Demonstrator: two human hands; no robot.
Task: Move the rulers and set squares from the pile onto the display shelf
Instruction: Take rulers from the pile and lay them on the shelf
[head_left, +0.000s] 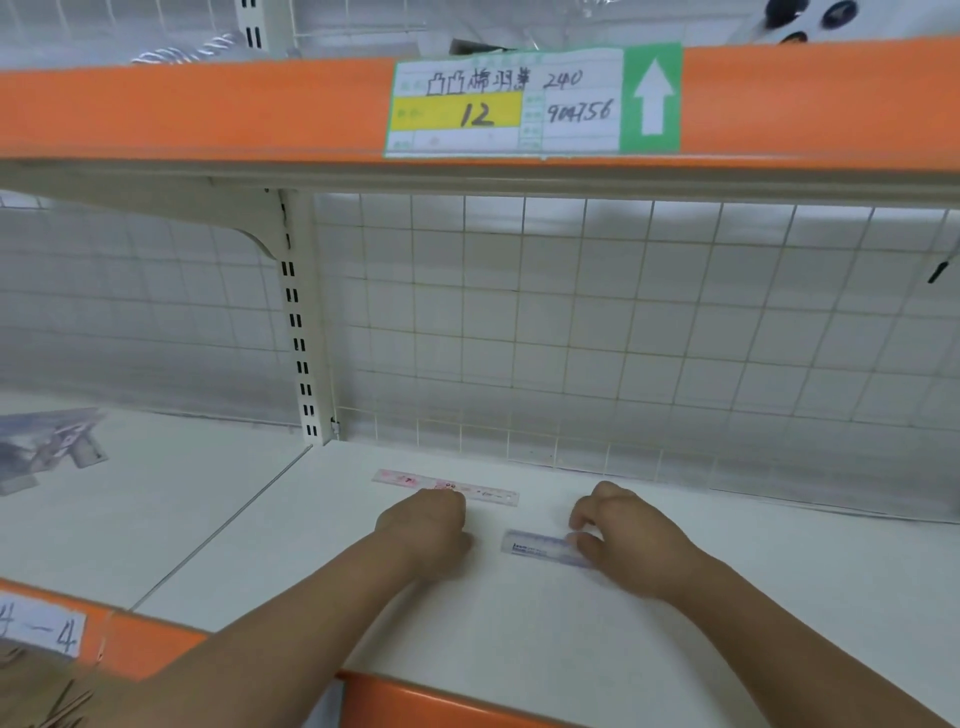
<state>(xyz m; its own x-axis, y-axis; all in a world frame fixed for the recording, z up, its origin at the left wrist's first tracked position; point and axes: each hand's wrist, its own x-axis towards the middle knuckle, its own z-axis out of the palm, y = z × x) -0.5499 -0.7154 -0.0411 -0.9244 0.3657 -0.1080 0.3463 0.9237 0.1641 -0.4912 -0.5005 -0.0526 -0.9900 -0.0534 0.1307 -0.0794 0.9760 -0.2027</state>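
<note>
— Orange front edge (467, 701) lies nearest, with both forearms crossing it onto the white shelf (519, 634). Report the step in hand
— Placement. On the right hand (628, 535), thumb and fingers (584, 544) are curled and pinch the right end of the blue ruler (540, 545), which lies flat on the shelf. The left hand (423, 525) is curled, knuckles over the near edge of the pink ruler (447, 486). Its fingertips are hidden behind the hand, so a grip cannot be confirmed. The pink ruler lies flat, just beyond the blue one and nearer the wire grid back (571, 322)
— Next move?
— By judgement: square both rulers up, let go, then reach left to the pile (49, 447) on the neighbouring shelf board. It is blurred, so its contents cannot be itemised
— Obstructions?
— At the back, between the two boards, stands the upright post (300, 332); route the hands forward of it. Overhead, the upper shelf with its price label (519, 101) overhangs, so carry low. Thin flat plastic will likely be awkward to lift off a smooth board
</note>
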